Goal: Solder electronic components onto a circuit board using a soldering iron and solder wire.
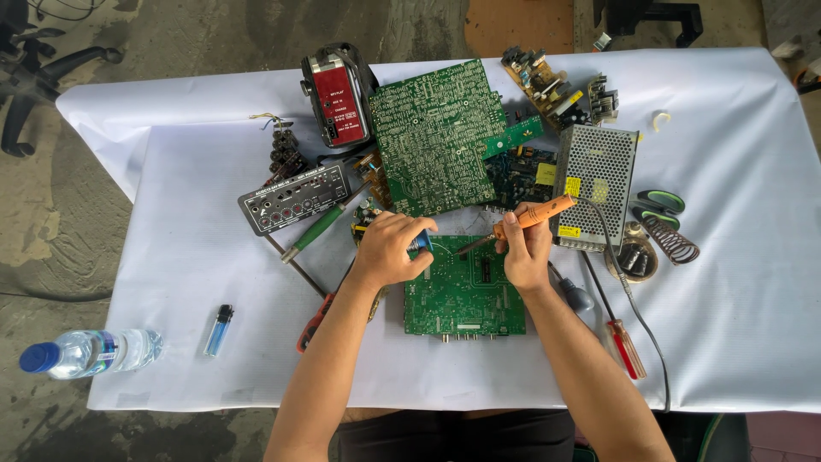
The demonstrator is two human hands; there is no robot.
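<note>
My right hand (526, 252) grips an orange soldering iron (534, 214), whose tip points down-left at the top of a green circuit board (462, 295) lying flat in front of me. My left hand (389, 248) rests at the board's upper left corner, its fingers closed on a small blue spool (422, 244). A thin strand runs from the spool toward the iron's tip. The iron's cord (629, 287) trails off to the right.
On the white cloth (171, 257): a large green board (436, 137), a red radio-like unit (335, 98), a perforated metal power supply (596, 184), a black panel (295, 198), screwdrivers (315, 233), a coil iron stand (671, 235), a blue lighter (219, 328) and a water bottle (90, 352).
</note>
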